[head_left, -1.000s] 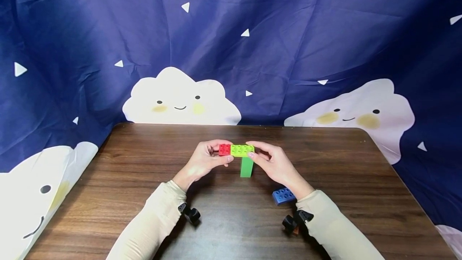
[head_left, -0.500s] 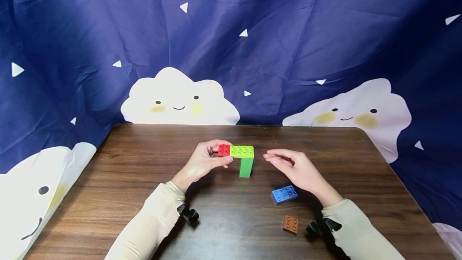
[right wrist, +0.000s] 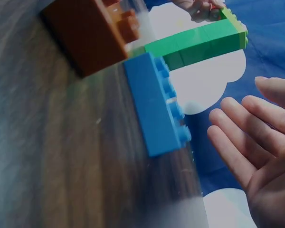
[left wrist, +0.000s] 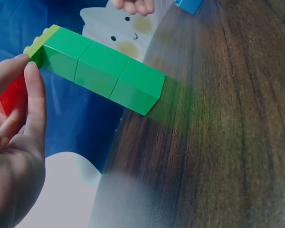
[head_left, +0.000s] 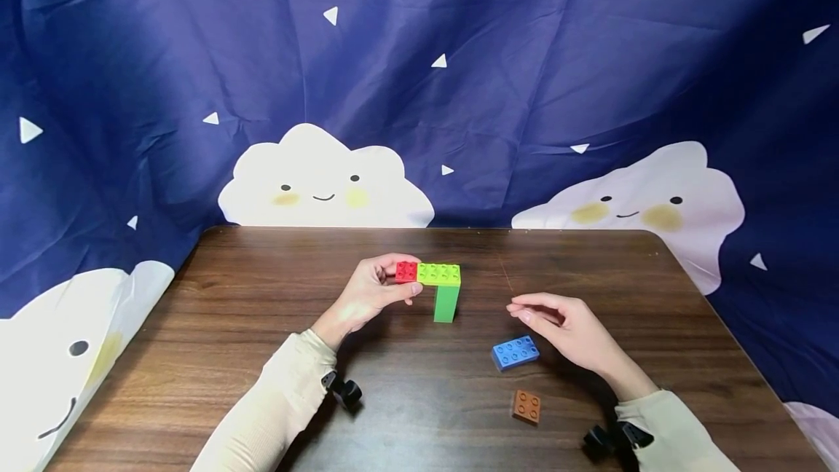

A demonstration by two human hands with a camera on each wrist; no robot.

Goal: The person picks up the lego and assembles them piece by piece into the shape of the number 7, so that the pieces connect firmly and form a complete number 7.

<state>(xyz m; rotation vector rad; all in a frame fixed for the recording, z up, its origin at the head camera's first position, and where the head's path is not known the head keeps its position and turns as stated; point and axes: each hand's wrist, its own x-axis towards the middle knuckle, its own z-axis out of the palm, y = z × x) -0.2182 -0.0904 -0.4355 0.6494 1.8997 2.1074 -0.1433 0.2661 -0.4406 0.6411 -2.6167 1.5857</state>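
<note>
A column of stacked green bricks [head_left: 446, 303] stands upright on the table. Across its top lies a lime-green studded brick [head_left: 439, 274], overhanging to the left. At that overhanging end my left hand [head_left: 363, 297] pinches a red brick [head_left: 406, 272] between thumb and fingers. Whether red and lime are joined, I cannot tell. My right hand [head_left: 577, 333] hovers right of the column with loosely bent fingers and holds nothing; the right wrist view shows its fingers [right wrist: 237, 135] spread out. Nearest to it is a blue eight-stud brick [head_left: 515, 352], lying studs up.
A small brown brick [head_left: 526, 407] lies nearer to me than the blue one, studs up. All of this is on a dark wooden table [head_left: 262, 268], with a blue cloud-patterned cloth [head_left: 485, 93] hanging behind its far edge.
My right hand has let go of the lime brick and moved right and towards me, uncovering the blue and brown bricks. The left hand keeps its pinch on the red brick.
</note>
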